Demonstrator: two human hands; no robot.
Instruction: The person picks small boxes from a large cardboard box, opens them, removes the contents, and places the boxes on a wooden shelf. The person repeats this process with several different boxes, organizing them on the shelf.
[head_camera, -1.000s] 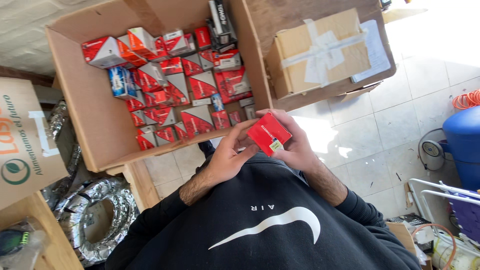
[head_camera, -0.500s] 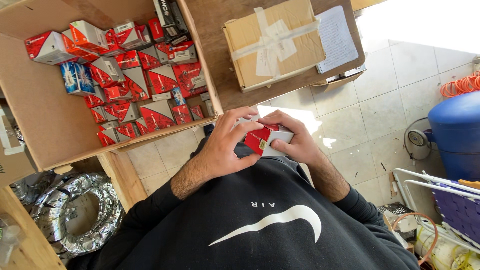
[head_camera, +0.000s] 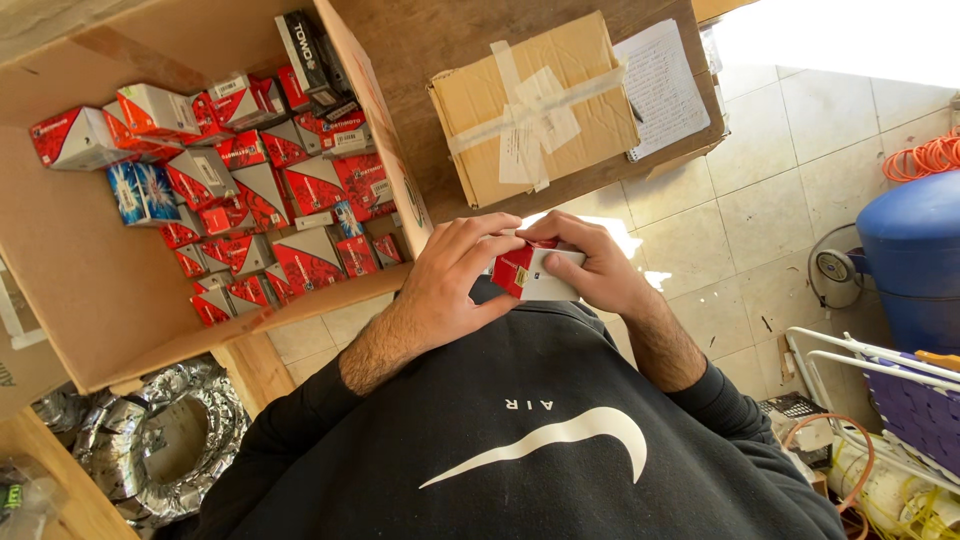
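Observation:
Both my hands hold one small red and white carton (head_camera: 530, 273) close to my chest. My left hand (head_camera: 455, 280) wraps its left side, fingers laid over the top. My right hand (head_camera: 590, 265) grips its right end, thumb and fingers on the white face. Beyond my left hand stands a big open cardboard box (head_camera: 90, 300) packed with several similar red and white cartons (head_camera: 290, 190), a couple of blue ones (head_camera: 140, 192) and a black one (head_camera: 305, 50).
A taped brown parcel (head_camera: 535, 105) and a printed sheet (head_camera: 665, 85) lie on a wooden top. A silver foil duct coil (head_camera: 160, 435) sits lower left. A blue tank (head_camera: 915, 255), orange hose (head_camera: 925, 155) and a white rack (head_camera: 880, 385) stand right on the tiled floor.
The view has shifted, so the open box sits further left. The small carton has turned in my hands, and its white face now shows on the right.

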